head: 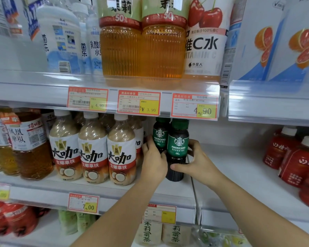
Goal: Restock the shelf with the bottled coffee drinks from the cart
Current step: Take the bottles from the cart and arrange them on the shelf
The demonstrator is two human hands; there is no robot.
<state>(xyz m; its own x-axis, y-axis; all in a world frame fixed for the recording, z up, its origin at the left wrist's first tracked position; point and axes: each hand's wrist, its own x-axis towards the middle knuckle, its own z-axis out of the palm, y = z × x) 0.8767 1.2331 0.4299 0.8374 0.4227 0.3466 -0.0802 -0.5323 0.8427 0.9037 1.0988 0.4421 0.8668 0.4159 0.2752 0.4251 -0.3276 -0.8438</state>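
**Both hands on the two coffee bottles at the middle shelf**

Your right hand grips the front coffee bottle. The thumb lies across its dark lower part and the fingers curl round its right side. The bottle stands upright between your two hands, with its green label turned to you and its base down at the shelf.

Your left hand is on the other side, and its palm touches the left of this bottle. Its fingers curl round the rear coffee bottle, which stands just behind and to the left of the front one, touching it. This hand hides the lower half of the rear bottle.

Just left of your left hand is a row of milk coffee bottles with white caps. Above the coffee bottles a price tag hangs on the upper shelf edge. Well apart to the right, on the same level, stand red bottles.
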